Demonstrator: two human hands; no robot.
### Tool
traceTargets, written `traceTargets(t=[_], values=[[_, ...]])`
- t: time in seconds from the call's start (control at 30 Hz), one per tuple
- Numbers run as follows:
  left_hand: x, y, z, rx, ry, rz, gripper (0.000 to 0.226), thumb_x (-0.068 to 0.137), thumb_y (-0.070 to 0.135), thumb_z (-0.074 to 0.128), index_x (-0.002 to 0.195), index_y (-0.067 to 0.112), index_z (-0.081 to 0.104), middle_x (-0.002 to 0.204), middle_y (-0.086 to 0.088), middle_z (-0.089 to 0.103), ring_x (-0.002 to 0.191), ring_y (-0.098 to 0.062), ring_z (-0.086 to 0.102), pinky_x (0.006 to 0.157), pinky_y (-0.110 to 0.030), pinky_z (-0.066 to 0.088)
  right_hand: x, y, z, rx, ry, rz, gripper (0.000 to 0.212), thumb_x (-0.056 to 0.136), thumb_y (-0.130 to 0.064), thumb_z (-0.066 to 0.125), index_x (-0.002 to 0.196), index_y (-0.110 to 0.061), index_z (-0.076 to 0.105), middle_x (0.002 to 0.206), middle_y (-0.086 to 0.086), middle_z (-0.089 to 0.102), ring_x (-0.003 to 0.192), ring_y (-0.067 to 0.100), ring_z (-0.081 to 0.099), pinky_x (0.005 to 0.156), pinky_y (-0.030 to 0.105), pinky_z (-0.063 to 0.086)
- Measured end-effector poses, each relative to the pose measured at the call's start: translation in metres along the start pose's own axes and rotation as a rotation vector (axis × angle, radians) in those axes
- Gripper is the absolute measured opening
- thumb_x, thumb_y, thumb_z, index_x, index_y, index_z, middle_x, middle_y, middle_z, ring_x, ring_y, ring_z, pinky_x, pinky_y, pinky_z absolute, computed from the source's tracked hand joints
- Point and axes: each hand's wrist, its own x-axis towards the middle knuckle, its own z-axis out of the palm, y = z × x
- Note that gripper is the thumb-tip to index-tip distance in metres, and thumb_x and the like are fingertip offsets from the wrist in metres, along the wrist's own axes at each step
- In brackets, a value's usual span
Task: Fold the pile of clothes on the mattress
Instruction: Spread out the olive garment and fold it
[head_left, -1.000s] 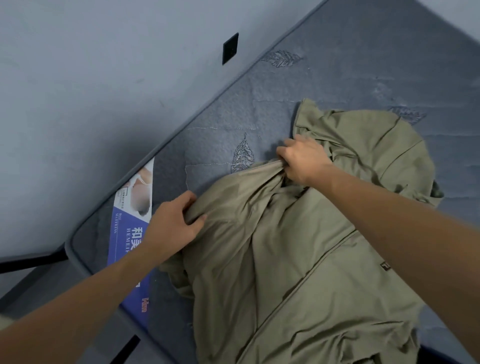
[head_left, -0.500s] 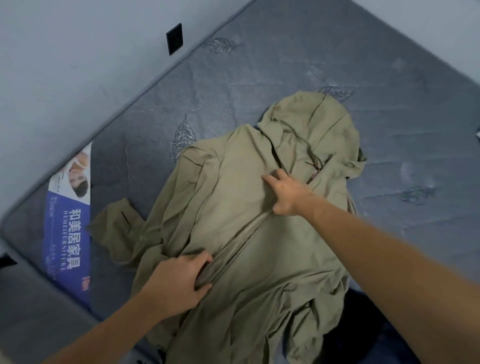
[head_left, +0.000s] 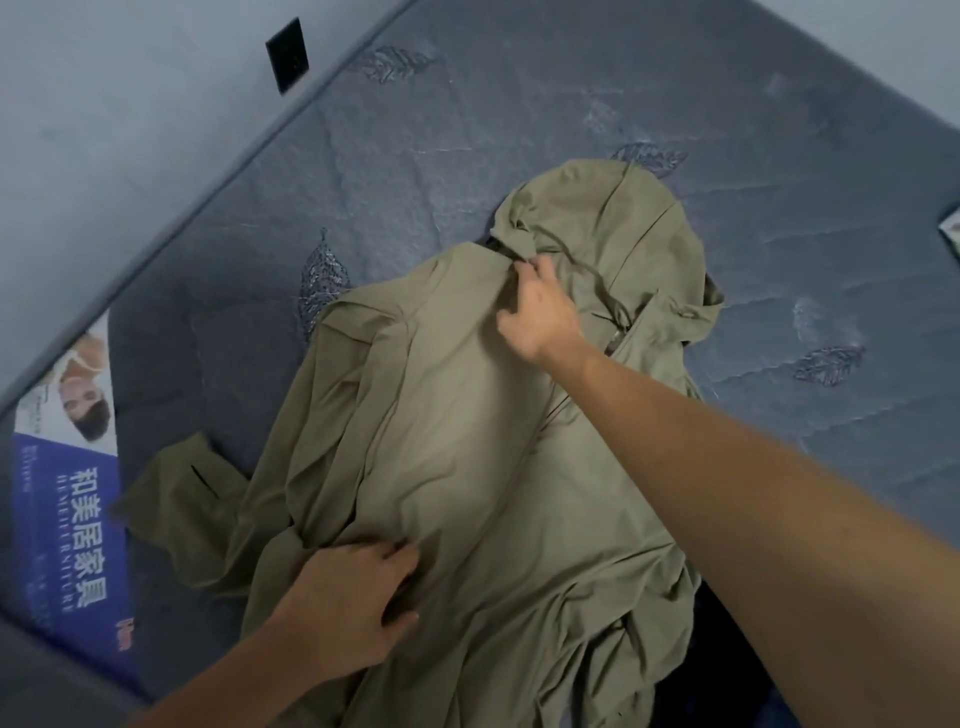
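An olive-green hooded jacket (head_left: 457, 431) lies spread and rumpled on the grey quilted mattress (head_left: 467, 135), hood toward the far side, one sleeve (head_left: 182, 483) trailing left. My right hand (head_left: 540, 312) pinches the fabric at the collar, just below the hood. My left hand (head_left: 358, 603) rests on the jacket's lower part, fingers spread and pressing on the cloth. A dark garment (head_left: 701, 670) peeks out under the jacket's lower right edge.
A blue and white printed label (head_left: 72, 499) covers the mattress's left corner. A pale wall (head_left: 104, 104) with a black socket plate (head_left: 287, 54) runs along the mattress's far-left edge. A small light item (head_left: 951, 228) lies at the right edge.
My right hand slid from the jacket's chest up to the collar and took hold there. My left hand eased from gripping the lower fabric to pressing on it. The jacket front lies smoother.
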Motion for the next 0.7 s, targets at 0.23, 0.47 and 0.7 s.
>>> traceTargets(t=[0.23,0.47,0.7], values=[[-0.003,0.013,0.008,0.042,-0.062,0.027,0.025,0.059,0.048,0.064,0.073,0.031,0.053,0.059,0.01,0.057,0.04,-0.013,0.058,0.032,-0.026,0.039,-0.015,0.038,-0.021,0.332,0.208,0.258,0.06,0.093,-0.014,0.059,0.151,-0.009,0.047,0.147,0.012,0.043,0.135,0.032,0.048,0.112,0.036,0.035],[-0.007,0.037,0.021,0.069,-0.093,0.062,0.027,0.06,0.055,0.054,0.072,0.031,0.048,0.051,0.01,0.054,0.034,-0.01,0.053,0.03,-0.022,0.035,-0.027,0.07,-0.037,-0.112,0.187,0.371,0.033,0.095,-0.018,0.055,0.127,-0.009,0.058,0.133,0.017,0.04,0.108,0.045,0.058,0.083,0.047,0.048],[-0.001,0.034,0.0,-0.002,0.074,0.032,0.024,0.087,0.04,0.063,0.108,0.029,0.067,0.114,0.004,0.06,0.109,-0.021,0.057,0.085,-0.037,0.052,-0.037,0.07,0.004,-0.556,0.182,-0.268,0.057,0.099,-0.04,0.048,0.152,-0.02,0.042,0.148,0.02,0.041,0.127,0.037,0.042,0.096,0.047,0.042]])
